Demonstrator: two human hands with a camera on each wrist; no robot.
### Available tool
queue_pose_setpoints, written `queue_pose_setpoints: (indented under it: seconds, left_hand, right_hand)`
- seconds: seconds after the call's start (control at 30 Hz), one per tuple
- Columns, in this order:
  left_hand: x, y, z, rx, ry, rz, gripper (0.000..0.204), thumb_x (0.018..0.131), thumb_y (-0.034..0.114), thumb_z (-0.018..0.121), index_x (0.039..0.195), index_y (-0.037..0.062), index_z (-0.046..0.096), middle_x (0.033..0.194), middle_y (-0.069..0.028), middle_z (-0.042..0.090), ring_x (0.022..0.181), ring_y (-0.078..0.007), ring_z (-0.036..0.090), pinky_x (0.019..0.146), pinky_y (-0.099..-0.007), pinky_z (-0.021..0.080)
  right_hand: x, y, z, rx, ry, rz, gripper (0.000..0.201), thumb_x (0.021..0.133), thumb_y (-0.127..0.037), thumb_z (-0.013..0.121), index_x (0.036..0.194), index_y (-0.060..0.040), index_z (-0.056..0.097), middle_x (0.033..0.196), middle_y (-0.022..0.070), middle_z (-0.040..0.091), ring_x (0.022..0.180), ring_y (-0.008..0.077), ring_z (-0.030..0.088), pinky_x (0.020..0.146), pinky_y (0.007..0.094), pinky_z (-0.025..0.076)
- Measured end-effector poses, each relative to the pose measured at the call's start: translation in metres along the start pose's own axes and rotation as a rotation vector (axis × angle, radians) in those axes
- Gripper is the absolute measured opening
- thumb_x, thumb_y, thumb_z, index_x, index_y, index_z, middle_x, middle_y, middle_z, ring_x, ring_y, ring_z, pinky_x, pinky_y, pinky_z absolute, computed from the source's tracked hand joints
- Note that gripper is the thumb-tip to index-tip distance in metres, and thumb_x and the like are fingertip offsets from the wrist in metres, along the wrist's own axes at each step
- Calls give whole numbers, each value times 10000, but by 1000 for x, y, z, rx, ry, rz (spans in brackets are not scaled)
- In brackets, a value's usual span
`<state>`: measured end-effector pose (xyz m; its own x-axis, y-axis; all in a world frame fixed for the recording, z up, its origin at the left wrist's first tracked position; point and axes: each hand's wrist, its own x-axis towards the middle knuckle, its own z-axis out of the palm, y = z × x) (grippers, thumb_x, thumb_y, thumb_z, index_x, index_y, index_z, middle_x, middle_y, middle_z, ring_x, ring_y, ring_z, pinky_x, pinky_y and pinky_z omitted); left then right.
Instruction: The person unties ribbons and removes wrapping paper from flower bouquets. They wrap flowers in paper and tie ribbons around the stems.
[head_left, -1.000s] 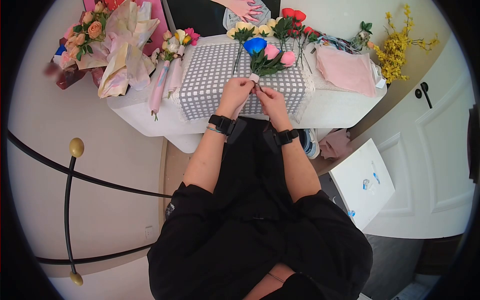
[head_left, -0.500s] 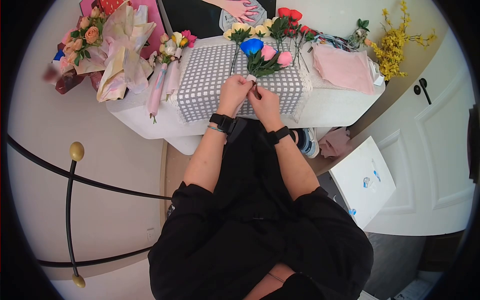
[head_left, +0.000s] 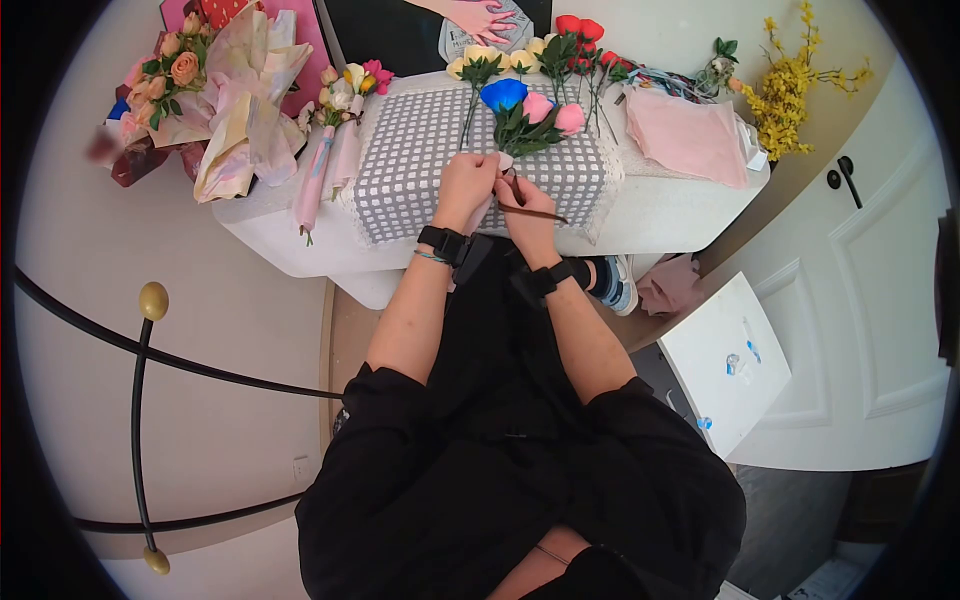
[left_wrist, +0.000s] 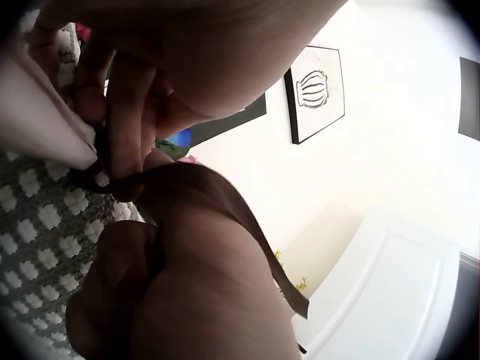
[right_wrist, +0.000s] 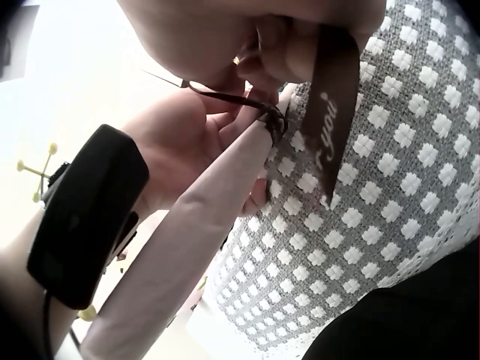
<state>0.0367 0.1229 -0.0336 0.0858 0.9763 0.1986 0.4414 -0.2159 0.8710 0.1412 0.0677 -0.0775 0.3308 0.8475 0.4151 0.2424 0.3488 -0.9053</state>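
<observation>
A small bouquet lies over the checked cloth in the head view, with a blue rose, pink flowers and green leaves. Pale pink wrapping paper covers its stems. My left hand grips this wrapped part just below the leaves, its fingers curled round behind it. Close beside it, my right hand pinches a dark brown ribbon that loops round the paper. Light lettering shows on the ribbon's loose end, which hangs across the right hand. The fingers partly hide the loop.
A grey-and-white checked cloth covers the white table. Red roses and cream roses lie at the back. A slim pink-wrapped bouquet and a larger bouquet are at left. Pink paper sheets and yellow flowers are at right.
My right hand has shifted left, closer to the left hand. The brown ribbon's loose end now sticks out to the right across it. The left hand keeps its place at the wrapped stems.
</observation>
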Motion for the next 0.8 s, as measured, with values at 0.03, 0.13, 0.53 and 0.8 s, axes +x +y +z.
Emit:
queue_pose_setpoints:
  seconds: [0.03, 0.13, 0.53, 0.8]
  left_hand:
    - [0, -1, 0, 3, -11, 20, 408, 908, 330, 546, 756, -23, 682, 666, -111, 658, 618, -163, 620, 587, -302, 475]
    - [0, -6, -1, -28, -49, 37, 364, 912, 282, 532, 797, -30, 680, 707, -117, 669, 639, -158, 626, 598, -292, 481]
    - [-12, -10, -17, -105, -244, 95, 196, 849, 23, 493, 1040, -16, 523, 843, -112, 688, 753, -154, 637, 666, -260, 487]
    - [-19, -16, -24, -135, -401, 385, 340, 767, -73, 554, 1091, 5, 485, 909, -84, 636, 803, -145, 623, 726, -270, 499]
  right_hand:
    - [0, -1, 3, 0, -1, 1, 236, 895, -212, 584, 910, 11, 661, 615, 68, 597, 551, 83, 502, 528, 269, 413]
    - [2, 5, 9, 148, 30, 89, 256, 908, -226, 573, 912, 12, 668, 612, 69, 593, 559, 82, 512, 528, 264, 415]
    - [0, 10, 2, 467, -96, 236, 268, 956, -200, 504, 1022, 9, 659, 663, -21, 568, 549, 42, 452, 480, 215, 338]
    - [1, 1, -1, 586, -159, 361, 253, 963, -203, 508, 1031, -8, 654, 670, -33, 548, 512, 7, 386, 444, 180, 268]
